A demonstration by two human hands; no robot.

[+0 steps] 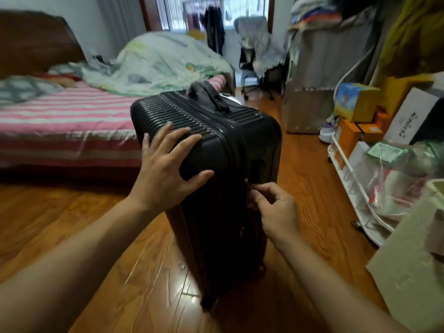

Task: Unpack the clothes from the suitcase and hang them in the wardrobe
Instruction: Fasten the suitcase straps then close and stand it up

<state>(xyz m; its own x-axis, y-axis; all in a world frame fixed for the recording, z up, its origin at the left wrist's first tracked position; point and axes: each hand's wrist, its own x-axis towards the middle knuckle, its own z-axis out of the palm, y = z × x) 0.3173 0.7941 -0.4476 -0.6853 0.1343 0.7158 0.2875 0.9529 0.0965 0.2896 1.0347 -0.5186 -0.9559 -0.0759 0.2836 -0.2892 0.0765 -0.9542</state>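
Item: suitcase (pixel 216 164), dark, hard-shelled, ribbed. It stands upright on its wheels on the wooden floor (pixel 72 224), just beside the bed (pixel 67 121), carry handle (pixel 211 94) on top. Condition: closed; no clothes out yet.

Item: my left hand (pixel 165 169). Fingers spread flat over the near top corner of the case, thumb down on the side face. It presses and steadies; it clasps nothing.

Item: my right hand (pixel 276 207). Fingers curled in, pinching the small metal zip pull (pixel 248 185) at the seam on the near side, just under the top corner.

Step in hand, as I judge it: opening the zip, the very start of the job.

Notes on doing it well:
- I keep the left palm bearing down, since a wheeled case will likely roll or tip when I tug.
- I draw the pull along the line of the seam, not outward, and slow at the corners, where it may snag.
- An upright case may spill its load as it parts; laying it flat on the floor before spreading the halves looks safer.

Item: fabric wardrobe (pixel 319 75), far right, well apart from the case. Whether it is the one meant, I cannot tell.
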